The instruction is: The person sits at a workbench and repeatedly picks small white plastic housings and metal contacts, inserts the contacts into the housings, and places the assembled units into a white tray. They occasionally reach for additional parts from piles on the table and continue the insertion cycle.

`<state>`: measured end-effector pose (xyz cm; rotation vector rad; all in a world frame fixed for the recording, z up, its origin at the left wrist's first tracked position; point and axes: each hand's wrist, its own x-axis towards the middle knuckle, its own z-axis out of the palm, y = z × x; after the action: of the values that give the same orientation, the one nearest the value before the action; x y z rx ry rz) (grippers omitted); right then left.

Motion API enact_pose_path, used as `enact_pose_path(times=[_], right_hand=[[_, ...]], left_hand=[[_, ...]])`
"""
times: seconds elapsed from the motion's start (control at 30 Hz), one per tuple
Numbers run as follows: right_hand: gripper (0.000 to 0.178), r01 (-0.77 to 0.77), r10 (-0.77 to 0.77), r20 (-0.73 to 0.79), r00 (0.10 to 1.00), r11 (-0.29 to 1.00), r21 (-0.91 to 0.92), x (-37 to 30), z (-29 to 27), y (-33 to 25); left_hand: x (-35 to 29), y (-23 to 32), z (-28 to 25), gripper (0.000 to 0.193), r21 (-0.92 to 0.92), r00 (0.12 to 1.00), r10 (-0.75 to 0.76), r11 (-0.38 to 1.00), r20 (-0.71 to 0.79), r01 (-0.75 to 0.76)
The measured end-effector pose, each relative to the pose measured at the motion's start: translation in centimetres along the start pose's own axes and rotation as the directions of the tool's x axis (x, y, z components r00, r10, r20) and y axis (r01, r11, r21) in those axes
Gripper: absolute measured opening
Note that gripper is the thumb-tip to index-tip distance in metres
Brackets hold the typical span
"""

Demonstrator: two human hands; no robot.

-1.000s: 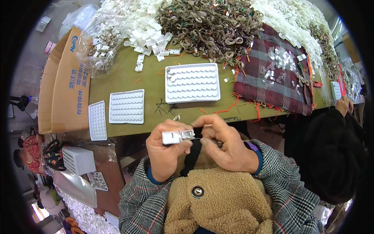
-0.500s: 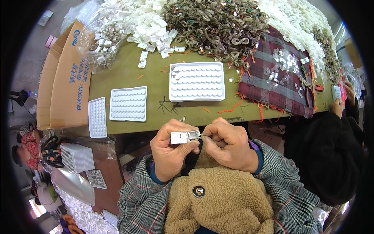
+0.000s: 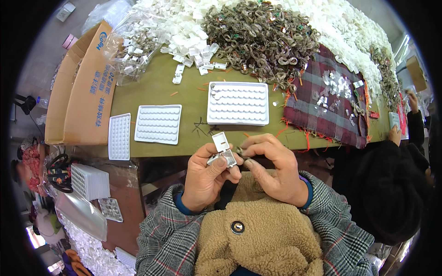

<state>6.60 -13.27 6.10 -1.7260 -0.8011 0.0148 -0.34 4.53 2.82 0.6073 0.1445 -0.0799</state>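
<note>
In front of my chest, my left hand (image 3: 207, 177) grips a small white plastic hinged box (image 3: 221, 142) between thumb and fingers. Its lid stands up, and the lower part lies under my thumb. Close on its right, my right hand (image 3: 271, 168) has thumb and fingertips drawn together around a small dark greyish piece (image 3: 239, 151), too small to identify. Beyond both hands, a stack of white trays (image 3: 237, 123) with rows of round hollows rests on the green tabletop (image 3: 189, 122); a few small pieces sit in its upper left hollows.
Two more white trays (image 3: 158, 124) (image 3: 119, 137) lie left, beside a cardboard box (image 3: 83, 96). Heaps of white plastic boxes (image 3: 189, 43) and grey-brown coiled cords (image 3: 258, 39) fill the back. A plaid cloth (image 3: 322, 119) with clear bits lies right, near another person's hand (image 3: 395, 134).
The white box's lid has swung upward and the box has turned in my left hand. My right hand has drawn slightly away from it, with a small dark piece at its fingertips.
</note>
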Motion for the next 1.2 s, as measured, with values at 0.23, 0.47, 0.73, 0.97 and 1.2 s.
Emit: enact_pose_path(times=[0.23,0.47,0.73,0.97,1.2], right_hand=[[0.015,0.020,0.005,0.122,0.993,0.979,-0.204,1.7,0.6,-0.5],[0.010,-0.302,0.313,0.325,0.892,0.949,-0.086,5.5,0.0,-1.0],[0.022,0.101,-0.027,0.177,0.984,0.899,-0.425,12.5,1.2,4.7],[0.028,0.247,-0.119,0.273,0.955,0.826,-0.507,12.5,2.2,7.8],[0.021,0.062,0.004,0.175,0.985,0.927,-0.370,13.2,1.4,7.0]], left_hand=[[-0.3,0.3,0.1,0.019,0.322,0.995,-0.042,0.944,-0.093,0.070],[0.5,3.2,-0.6,0.016,0.268,0.969,-0.196,0.935,-0.151,0.231],[2.8,4.7,-2.9,0.025,-0.032,0.997,-0.063,0.998,-0.039,0.062],[3.5,4.5,-4.4,0.027,-0.076,0.993,-0.118,0.990,-0.031,0.115],[4.3,4.4,-5.4,0.020,-0.137,0.992,-0.127,0.982,0.024,0.129]])
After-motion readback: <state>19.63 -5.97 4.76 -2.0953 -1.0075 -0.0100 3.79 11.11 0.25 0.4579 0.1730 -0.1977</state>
